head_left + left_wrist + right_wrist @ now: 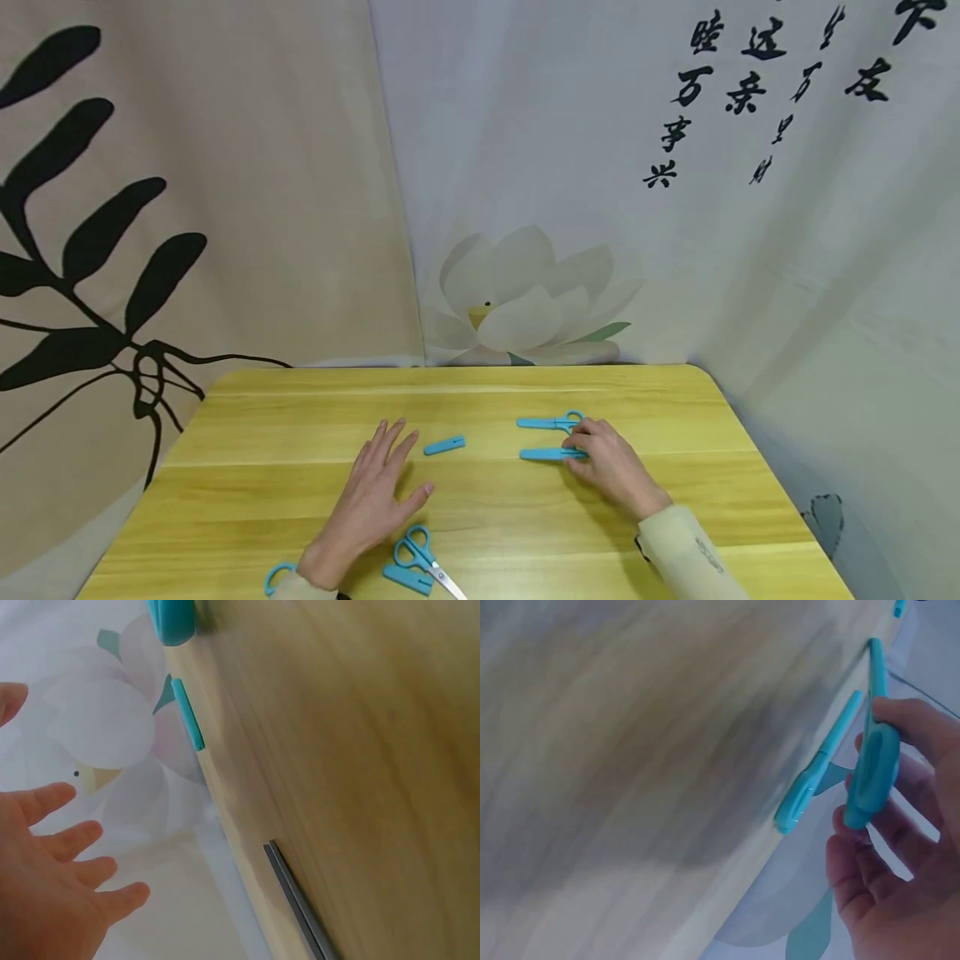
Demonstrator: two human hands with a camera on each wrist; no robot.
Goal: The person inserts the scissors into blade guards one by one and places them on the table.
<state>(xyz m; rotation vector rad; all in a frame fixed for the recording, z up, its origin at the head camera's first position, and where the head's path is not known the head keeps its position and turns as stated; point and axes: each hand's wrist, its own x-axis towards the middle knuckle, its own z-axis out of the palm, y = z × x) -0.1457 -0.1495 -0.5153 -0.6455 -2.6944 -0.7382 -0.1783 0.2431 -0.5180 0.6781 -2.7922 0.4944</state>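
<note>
My right hand [611, 467] grips the handles of a pair of blue scissors [875, 765], whose blades sit in a blue sheath [542, 454]. Just beyond them a second pair of sheathed blue scissors [542, 423] lies on the table, pointing the same way. My left hand [371, 500] is spread with straight fingers over the table and holds nothing. Right of its fingertips lies a loose blue sheath [445, 446]. Under that hand's near side are unsheathed scissors [415, 552] with bare metal blades, overlapping another blue sheath [407, 578].
One more blue handle loop [279, 575] shows beside the left wrist, the rest hidden by the arm. The wooden table [480, 392] ends at a back edge against a printed curtain [525, 167] with a flower and black characters.
</note>
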